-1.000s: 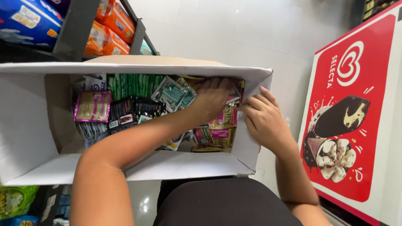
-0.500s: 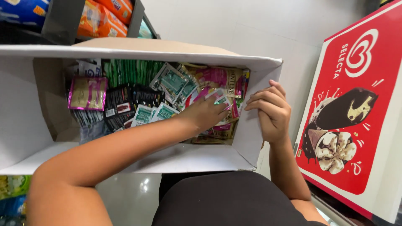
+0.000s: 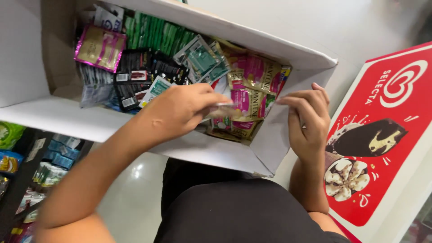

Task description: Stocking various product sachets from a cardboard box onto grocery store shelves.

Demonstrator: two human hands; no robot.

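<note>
An open white cardboard box (image 3: 211, 153) rests on my lap, filled with small sachets: green ones (image 3: 157, 33) at the back, black ones (image 3: 135, 74) in the middle, pink and gold ones (image 3: 252, 74) at the right end. My left hand (image 3: 182, 108) reaches into the box and pinches a pink and gold sachet strip (image 3: 240, 101) between thumb and fingers. My right hand (image 3: 306, 119) grips the box's right end wall from outside, fingers curled over its edge.
A red freezer panel with ice cream pictures (image 3: 382, 135) stands close on the right. A dark shelf with snack packets (image 3: 27, 171) is at the lower left. Pale tiled floor (image 3: 130, 202) shows under the box.
The view has tilted, so the box sits higher and more slanted. My left hand has slid right among the sachets and closed on a pink strip. My right hand stays on the box's end.
</note>
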